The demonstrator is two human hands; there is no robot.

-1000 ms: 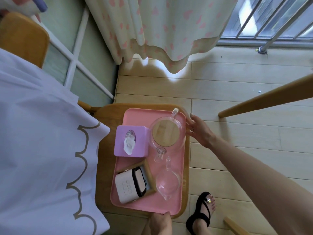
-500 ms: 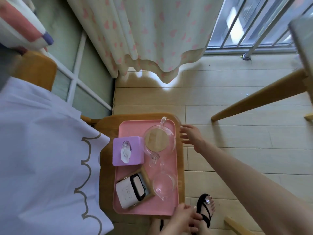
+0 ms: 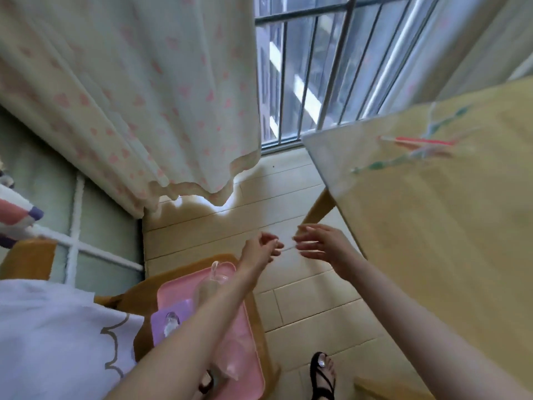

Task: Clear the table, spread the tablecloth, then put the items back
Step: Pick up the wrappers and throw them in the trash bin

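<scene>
A room in a home. Heart-dotted curtain (image 3: 129,90) and barred window (image 3: 317,76) up past the right hand (image 3: 320,243). Wood table (image 3: 432,212) just right of it, plank floor (image 3: 302,298) below.

Both bare hands, left hand (image 3: 261,249) and right hand (image 3: 320,245), are raised empty with loose fingers over the pale plank floor (image 3: 288,298), close together but apart. Below them a pink plastic tray (image 3: 248,336) on a wooden stool (image 3: 256,310) carries a lilac tissue box (image 3: 165,321). The light wooden desk (image 3: 432,226) stands at right.
</scene>
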